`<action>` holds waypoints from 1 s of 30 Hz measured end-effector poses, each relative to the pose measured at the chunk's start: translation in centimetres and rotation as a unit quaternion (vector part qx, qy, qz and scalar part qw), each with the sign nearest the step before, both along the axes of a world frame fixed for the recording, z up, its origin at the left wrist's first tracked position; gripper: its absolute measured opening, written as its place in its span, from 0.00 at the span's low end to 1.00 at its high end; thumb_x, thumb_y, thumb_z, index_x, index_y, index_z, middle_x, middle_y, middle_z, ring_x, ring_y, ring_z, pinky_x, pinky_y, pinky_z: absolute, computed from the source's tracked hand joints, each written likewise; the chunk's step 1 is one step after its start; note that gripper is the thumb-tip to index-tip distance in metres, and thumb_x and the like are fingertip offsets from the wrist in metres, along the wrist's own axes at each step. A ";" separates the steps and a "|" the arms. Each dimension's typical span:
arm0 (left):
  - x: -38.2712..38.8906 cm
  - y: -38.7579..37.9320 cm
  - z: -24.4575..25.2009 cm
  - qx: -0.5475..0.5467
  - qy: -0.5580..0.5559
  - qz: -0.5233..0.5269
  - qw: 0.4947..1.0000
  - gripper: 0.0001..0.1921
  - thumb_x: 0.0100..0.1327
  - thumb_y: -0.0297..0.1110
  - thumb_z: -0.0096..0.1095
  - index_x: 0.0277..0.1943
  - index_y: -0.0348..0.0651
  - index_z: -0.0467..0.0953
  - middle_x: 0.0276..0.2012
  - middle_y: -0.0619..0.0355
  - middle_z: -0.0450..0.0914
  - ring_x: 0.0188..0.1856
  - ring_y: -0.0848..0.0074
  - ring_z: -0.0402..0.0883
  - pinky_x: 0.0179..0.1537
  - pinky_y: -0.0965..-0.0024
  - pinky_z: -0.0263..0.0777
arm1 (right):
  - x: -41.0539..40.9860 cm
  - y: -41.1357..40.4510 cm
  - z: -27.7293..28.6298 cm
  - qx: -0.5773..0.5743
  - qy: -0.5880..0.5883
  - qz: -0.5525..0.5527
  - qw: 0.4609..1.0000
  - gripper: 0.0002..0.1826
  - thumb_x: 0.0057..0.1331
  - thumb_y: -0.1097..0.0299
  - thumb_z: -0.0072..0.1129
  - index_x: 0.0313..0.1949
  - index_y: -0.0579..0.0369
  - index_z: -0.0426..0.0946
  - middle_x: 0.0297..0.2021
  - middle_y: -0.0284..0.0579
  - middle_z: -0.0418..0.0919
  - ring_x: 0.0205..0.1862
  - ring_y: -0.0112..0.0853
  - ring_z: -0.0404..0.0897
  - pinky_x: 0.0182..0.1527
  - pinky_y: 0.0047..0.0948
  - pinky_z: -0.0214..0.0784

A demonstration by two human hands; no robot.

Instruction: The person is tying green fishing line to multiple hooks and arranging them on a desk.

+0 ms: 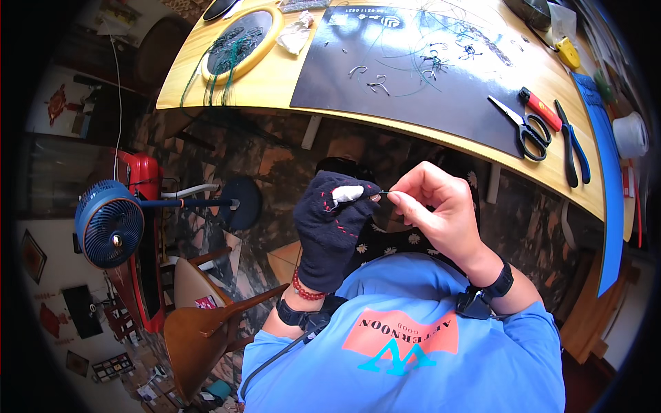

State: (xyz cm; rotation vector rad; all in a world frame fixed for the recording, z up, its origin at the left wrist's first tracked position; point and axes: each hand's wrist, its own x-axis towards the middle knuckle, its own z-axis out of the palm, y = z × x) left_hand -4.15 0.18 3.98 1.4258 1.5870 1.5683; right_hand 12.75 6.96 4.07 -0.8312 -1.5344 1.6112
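Note:
My left hand (pixel 335 222), in a dark fabric glove with red stitches and a white patch at the thumb, is closed on a small dark item, too small to make out. Against it, my bare right hand (pixel 434 209) pinches the other end of that small item (pixel 383 192) between thumb and forefinger. Both hands are in front of my body, off the table's near edge. On the dark mat (pixel 382 62) lie metal fishing hooks (pixel 379 85) and tangled green line with hooks (pixel 434 63). A yellow-rimmed oval tray (pixel 276 31) holds more green line.
Scissors (pixel 532 135), a red lighter (pixel 540 108) and dark-handled pliers (pixel 570 142) lie near the table's right end. A yellow tape measure (pixel 568 53) is behind them. Left of me stand a blue fan (pixel 109 223) and a wooden chair (pixel 199 340).

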 end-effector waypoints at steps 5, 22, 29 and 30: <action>-0.3 0.1 -0.3 0.020 0.028 -0.023 0.999 0.09 0.55 0.20 0.74 0.38 0.41 0.85 0.35 0.58 0.84 0.38 0.71 0.81 0.41 0.69 0.74 | 0.3 0.5 0.0 -0.131 0.040 0.049 0.989 0.05 0.69 0.70 0.64 0.37 0.58 0.79 0.25 0.32 0.80 0.24 0.15 0.77 0.26 0.15 0.70; -1.5 0.4 -0.2 -0.108 0.035 -0.056 0.992 0.31 0.50 0.27 0.78 0.60 0.40 0.76 0.45 0.59 0.78 0.46 0.78 0.76 0.46 0.73 0.72 | 1.2 1.9 -1.2 -0.295 0.095 0.087 0.947 0.08 0.67 0.65 0.66 0.37 0.53 0.78 0.24 0.31 0.78 0.21 0.16 0.75 0.23 0.15 0.64; -1.4 0.1 -0.4 -0.265 -0.155 -0.086 0.948 0.25 0.53 0.27 0.78 0.55 0.39 0.80 0.44 0.60 0.80 0.39 0.81 0.77 0.43 0.75 0.73 | 1.0 1.8 -1.7 -0.288 0.082 0.064 0.952 0.07 0.68 0.66 0.65 0.38 0.54 0.78 0.25 0.31 0.78 0.22 0.16 0.75 0.24 0.15 0.65; -1.0 0.1 -0.4 -0.236 -0.158 -0.085 0.955 0.23 0.54 0.27 0.78 0.53 0.39 0.81 0.42 0.60 0.81 0.38 0.81 0.77 0.43 0.76 0.73 | 0.9 1.7 -1.8 -0.267 0.071 0.055 0.960 0.07 0.68 0.66 0.65 0.38 0.54 0.78 0.25 0.31 0.78 0.22 0.16 0.75 0.24 0.15 0.65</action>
